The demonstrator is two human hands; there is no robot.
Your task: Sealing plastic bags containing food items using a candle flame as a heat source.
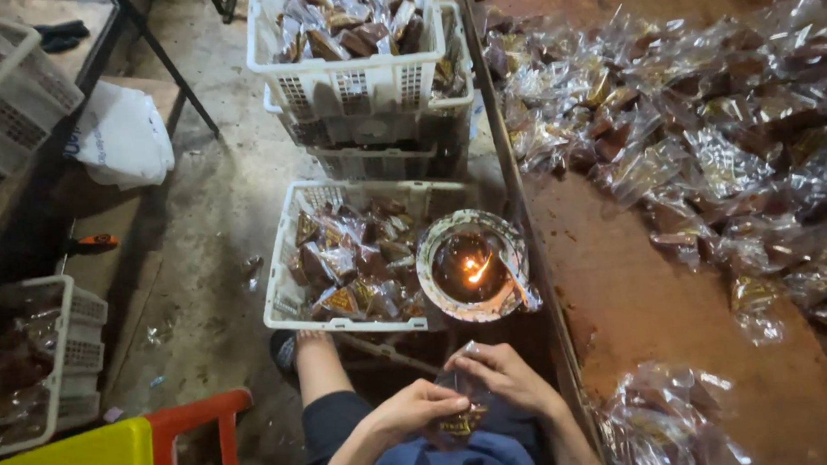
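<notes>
Seemingly both hands [460, 395] pinching clear packet [462, 411], contents obscured

Single head-worn camera, looking steeply down from above the lap, hands [460, 395] close below, floor beyond

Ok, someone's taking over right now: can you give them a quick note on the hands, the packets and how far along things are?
Left hand and right hand together hold one clear packet over the lap.
A bowl with a small flame sits just ahead.
Done: the white basket on the floor holds packets; more baskets are stacked behind it.
Left: a large heap of packets on the brown table at right.
</notes>
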